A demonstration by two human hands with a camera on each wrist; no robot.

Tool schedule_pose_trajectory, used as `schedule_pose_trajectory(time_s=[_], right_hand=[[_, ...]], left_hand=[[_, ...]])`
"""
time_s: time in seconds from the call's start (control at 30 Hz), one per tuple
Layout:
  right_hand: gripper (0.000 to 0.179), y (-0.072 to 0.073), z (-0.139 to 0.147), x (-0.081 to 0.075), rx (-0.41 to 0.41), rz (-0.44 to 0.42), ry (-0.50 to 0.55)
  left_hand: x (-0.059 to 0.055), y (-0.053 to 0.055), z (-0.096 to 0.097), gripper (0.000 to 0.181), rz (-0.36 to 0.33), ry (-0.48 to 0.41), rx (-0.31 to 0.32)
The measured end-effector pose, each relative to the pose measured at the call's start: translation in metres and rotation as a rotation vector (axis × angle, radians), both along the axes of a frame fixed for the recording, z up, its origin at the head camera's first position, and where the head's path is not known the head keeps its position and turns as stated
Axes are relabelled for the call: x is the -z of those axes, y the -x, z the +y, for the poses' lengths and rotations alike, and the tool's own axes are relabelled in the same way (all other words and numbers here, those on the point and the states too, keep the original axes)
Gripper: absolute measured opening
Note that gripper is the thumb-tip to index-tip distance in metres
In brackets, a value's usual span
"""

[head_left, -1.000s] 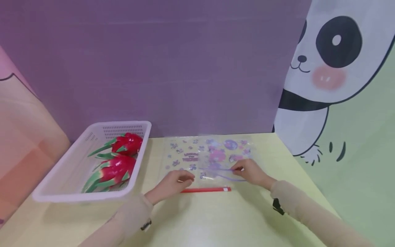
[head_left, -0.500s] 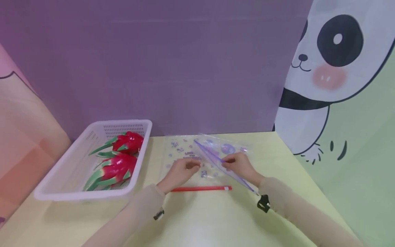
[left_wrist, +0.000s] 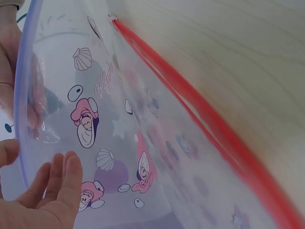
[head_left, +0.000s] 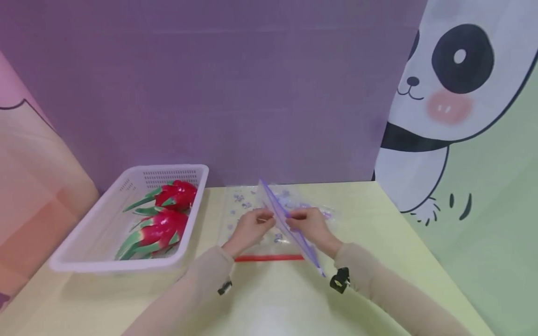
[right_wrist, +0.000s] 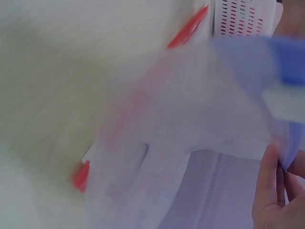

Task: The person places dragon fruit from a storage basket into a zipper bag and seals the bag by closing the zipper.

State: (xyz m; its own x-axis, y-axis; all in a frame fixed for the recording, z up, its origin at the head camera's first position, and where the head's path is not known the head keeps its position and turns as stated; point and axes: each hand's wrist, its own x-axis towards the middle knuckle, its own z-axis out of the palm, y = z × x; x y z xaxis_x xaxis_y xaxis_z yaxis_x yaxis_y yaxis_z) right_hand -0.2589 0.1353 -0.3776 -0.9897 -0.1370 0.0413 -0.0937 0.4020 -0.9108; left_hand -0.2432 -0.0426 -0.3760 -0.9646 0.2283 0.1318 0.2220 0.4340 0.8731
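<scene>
A clear zip bag (head_left: 306,243) with a purple zip edge stands tilted up between the hands in the head view. My right hand (head_left: 310,225) pinches its purple edge between thumb and fingers; in the right wrist view the fingertips (right_wrist: 271,160) meet on that edge. My left hand (head_left: 251,227) is at the other side of the edge. Its fingers (left_wrist: 64,179) are parted from the thumb, in front of the bag's printed shells and pink cartoon figures in the left wrist view. Beneath lies another clear printed bag (head_left: 233,199) with a red zip edge (head_left: 269,257).
At the left of the pale table (head_left: 370,289) is a white plastic basket (head_left: 98,219) with slotted walls. Two red dragon fruits (head_left: 161,228) with green scales lie in it. Behind the table rises a purple backdrop (head_left: 252,102); a panda picture (head_left: 445,93) covers the right side.
My right hand has raised the purple-edged bag off the flat pile and swung it leftward, its edge now slanting steeply. My left hand has moved right and away from me, up to the purple edge.
</scene>
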Motion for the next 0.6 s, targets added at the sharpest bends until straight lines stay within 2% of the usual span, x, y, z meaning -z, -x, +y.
schedule_pose_trajectory(time_s=[0.23,0.43,0.53,0.6], right_hand=[[0.016,-0.004,-0.011,0.001,-0.002,0.054,-0.036],[0.018,-0.009,-0.014,-0.004,0.003,0.103,-0.065],[0.02,-0.011,-0.015,-0.007,-0.021,0.105,-0.055],[0.02,-0.012,-0.016,-0.007,-0.032,0.104,-0.04]], left_hand=[[0.006,0.004,0.003,0.038,-0.056,-0.062,-0.056],[0.011,0.003,0.01,0.048,-0.123,-0.184,-0.104],[0.013,0.001,0.013,0.048,-0.122,-0.239,-0.109],[0.009,-0.002,0.014,0.043,-0.115,-0.27,-0.096]])
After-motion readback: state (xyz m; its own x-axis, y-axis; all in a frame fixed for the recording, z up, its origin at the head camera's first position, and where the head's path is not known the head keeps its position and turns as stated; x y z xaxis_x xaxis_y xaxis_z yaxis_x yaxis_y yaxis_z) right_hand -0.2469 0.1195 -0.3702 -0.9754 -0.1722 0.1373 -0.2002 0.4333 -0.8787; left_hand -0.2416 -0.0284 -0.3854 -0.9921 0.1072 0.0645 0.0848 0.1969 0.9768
